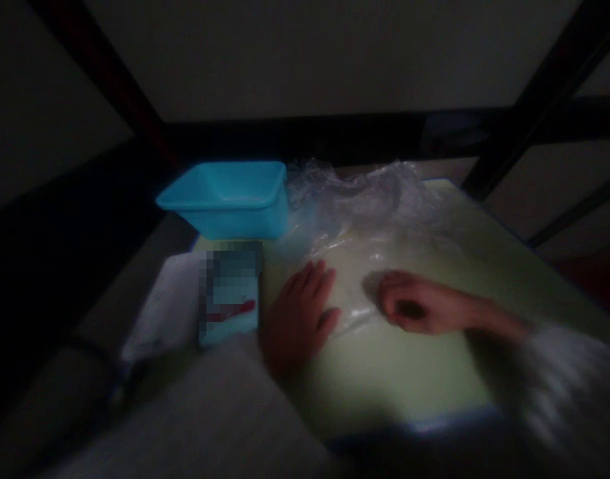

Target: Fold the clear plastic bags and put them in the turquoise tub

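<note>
The scene is dim and blurred. My left hand [297, 316] lies flat with its fingers stretched out on the near edge of a clear plastic bag [354, 219] spread over a pale green table [409, 379]. My right hand [414, 306] is curled, its fingertips pinched on the plastic bag just right of the left hand. The bag bunches up in crumpled folds toward the back of the table.
A blue plastic tub [229, 199] stands at the table's back left corner. In front of it lies a small light-blue box [229, 293] with a red mark, on white cloth or paper [165, 306]. Dark frame bars [534, 100] cross behind and to the right.
</note>
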`<state>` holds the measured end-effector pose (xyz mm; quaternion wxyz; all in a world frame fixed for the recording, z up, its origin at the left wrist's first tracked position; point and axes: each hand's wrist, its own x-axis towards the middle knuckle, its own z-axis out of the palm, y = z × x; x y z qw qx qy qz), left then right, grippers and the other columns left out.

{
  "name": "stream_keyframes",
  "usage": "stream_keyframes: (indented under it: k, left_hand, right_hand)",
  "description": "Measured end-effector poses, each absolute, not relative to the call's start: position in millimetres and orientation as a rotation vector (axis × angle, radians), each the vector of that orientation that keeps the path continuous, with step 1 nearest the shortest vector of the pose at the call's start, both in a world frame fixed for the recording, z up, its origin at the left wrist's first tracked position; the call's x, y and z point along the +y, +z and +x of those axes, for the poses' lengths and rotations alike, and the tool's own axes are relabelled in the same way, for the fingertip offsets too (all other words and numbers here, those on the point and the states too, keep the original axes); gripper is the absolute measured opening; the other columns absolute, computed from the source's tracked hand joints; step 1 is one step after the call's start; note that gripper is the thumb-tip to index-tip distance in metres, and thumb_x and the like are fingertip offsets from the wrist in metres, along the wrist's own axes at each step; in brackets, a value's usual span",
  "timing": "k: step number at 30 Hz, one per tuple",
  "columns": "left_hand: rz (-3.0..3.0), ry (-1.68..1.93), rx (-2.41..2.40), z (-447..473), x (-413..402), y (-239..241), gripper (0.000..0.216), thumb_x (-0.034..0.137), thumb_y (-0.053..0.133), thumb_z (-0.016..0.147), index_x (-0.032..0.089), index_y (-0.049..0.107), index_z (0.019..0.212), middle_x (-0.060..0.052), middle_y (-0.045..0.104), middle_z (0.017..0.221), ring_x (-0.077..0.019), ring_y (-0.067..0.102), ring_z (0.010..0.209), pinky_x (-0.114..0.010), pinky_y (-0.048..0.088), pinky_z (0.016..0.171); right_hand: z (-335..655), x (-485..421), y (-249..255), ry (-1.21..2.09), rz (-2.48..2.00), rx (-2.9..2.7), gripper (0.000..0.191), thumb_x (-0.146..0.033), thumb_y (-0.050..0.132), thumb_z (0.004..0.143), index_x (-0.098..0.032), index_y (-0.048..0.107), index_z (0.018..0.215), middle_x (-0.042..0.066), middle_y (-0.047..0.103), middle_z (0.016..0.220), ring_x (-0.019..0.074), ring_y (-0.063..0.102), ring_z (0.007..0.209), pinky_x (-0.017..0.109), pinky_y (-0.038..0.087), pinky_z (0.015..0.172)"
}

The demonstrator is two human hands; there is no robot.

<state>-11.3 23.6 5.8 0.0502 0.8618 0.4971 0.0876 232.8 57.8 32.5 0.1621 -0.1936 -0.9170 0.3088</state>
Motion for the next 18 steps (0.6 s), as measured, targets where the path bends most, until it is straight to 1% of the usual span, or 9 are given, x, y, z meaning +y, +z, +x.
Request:
stream_keyframes:
  k: [4, 6, 9, 11, 13, 18]
  left_hand:
    - [2.629, 0.285, 1.503, -13, 22, 3, 0.056, 0.032, 0.048, 0.09, 0.009, 0.036, 0.139, -0.017, 0.032, 0.15, -0.0303, 0.026, 0.14, -0.048, 0.028, 0.112]
    - [2.614, 0.288, 1.506, -13, 22, 3, 0.056, 0.032, 0.048, 0.09, 0.01, 0.035, 0.139, -0.017, 0.032, 0.15, -0.0302, 0.025, 0.14, -0.048, 0.028, 0.112]
    - [2.582, 0.288, 1.511, -12, 21, 5, 0.056, 0.031, 0.047, 0.089, 0.01, 0.035, 0.14, -0.017, 0.031, 0.15, -0.0302, 0.024, 0.14, -0.048, 0.027, 0.112]
    - [2.565, 0.279, 1.516, -11, 20, 7, 0.056, 0.031, 0.046, 0.089, 0.009, 0.035, 0.14, -0.016, 0.029, 0.151, -0.0305, 0.023, 0.141, -0.048, 0.027, 0.113]
    - [2.565, 0.279, 1.519, -11, 21, 7, 0.056, 0.03, 0.046, 0.089, 0.009, 0.036, 0.139, -0.017, 0.028, 0.151, -0.0312, 0.022, 0.141, -0.048, 0.025, 0.113]
    - [2.621, 0.379, 1.495, -13, 22, 2, 0.054, 0.029, 0.045, 0.089, 0.01, 0.038, 0.138, -0.017, 0.031, 0.15, -0.0322, 0.024, 0.14, -0.051, 0.027, 0.112]
  right_hand:
    - [232, 60, 28, 1.175, -0.711, -2.405, 0.009, -0.021, 0.054, 0.082, -0.018, 0.051, 0.075, 0.0, 0.055, 0.07, 0.0115, 0.051, 0.064, 0.024, 0.042, 0.059]
    - [232, 59, 27, 1.323, -0.776, -2.309, 0.014, -0.027, 0.057, 0.084, -0.018, 0.05, 0.077, -0.001, 0.056, 0.07, 0.0105, 0.052, 0.063, 0.023, 0.042, 0.057]
    - [236, 57, 28, 1.552, -0.824, -2.201, 0.022, -0.034, 0.063, 0.082, -0.019, 0.047, 0.082, -0.003, 0.056, 0.069, 0.0096, 0.053, 0.061, 0.02, 0.04, 0.053]
    - [241, 55, 32, 1.668, -0.858, -2.169, 0.026, -0.035, 0.065, 0.081, -0.02, 0.046, 0.088, -0.004, 0.057, 0.068, 0.0093, 0.054, 0.059, 0.019, 0.038, 0.049]
    - [245, 55, 37, 1.707, -0.91, -2.195, 0.026, -0.033, 0.066, 0.081, -0.02, 0.046, 0.09, -0.004, 0.058, 0.068, 0.009, 0.054, 0.058, 0.018, 0.037, 0.048]
    - [252, 60, 46, 1.753, -0.948, -2.235, 0.027, -0.029, 0.071, 0.073, -0.02, 0.049, 0.086, -0.005, 0.057, 0.066, 0.0095, 0.054, 0.057, 0.019, 0.038, 0.049]
